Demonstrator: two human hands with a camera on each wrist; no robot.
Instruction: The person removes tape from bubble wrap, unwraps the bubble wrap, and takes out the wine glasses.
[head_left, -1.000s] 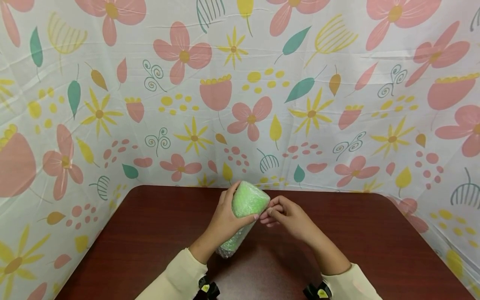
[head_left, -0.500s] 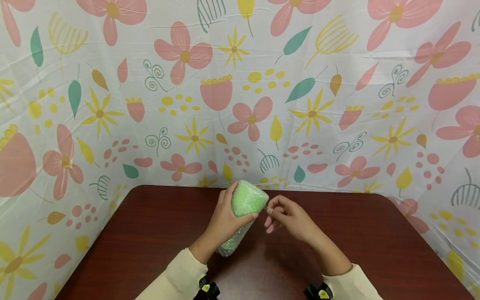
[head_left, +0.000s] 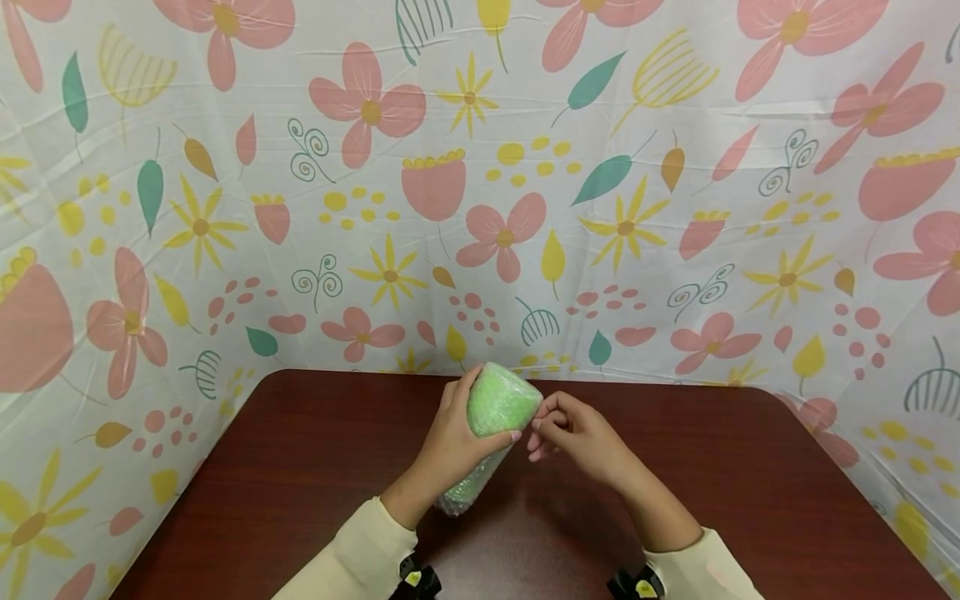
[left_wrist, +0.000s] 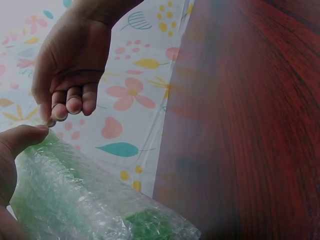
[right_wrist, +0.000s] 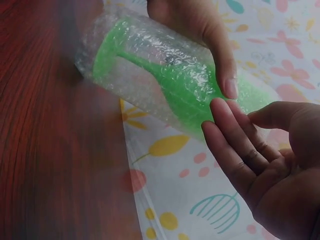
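Note:
A green stemmed glass (right_wrist: 185, 102) lies inside a sleeve of clear bubble wrap (left_wrist: 75, 195), its broad end up and tilted to the right in the head view. My left hand (head_left: 452, 436) grips the wrapped glass around its upper part, thumb across the near side. At the broad end's right edge is my right hand (head_left: 581, 433). Its thumb and index finger pinch together at the edge of the bubble wrap, while the other fingers extend loosely below. What exactly lies between those fingertips is too small to make out.
A dark red-brown wooden table (head_left: 300, 467) lies under both hands. Behind it and at its sides hangs a white cloth (head_left: 570, 317) printed with flowers and leaves. Black straps (head_left: 415, 577) sit at both cuffs.
The wrapped glass shifts slightly left, then back right. My right fingers draw a little away from the edge and are close against it again now. My left hand keeps its grip.

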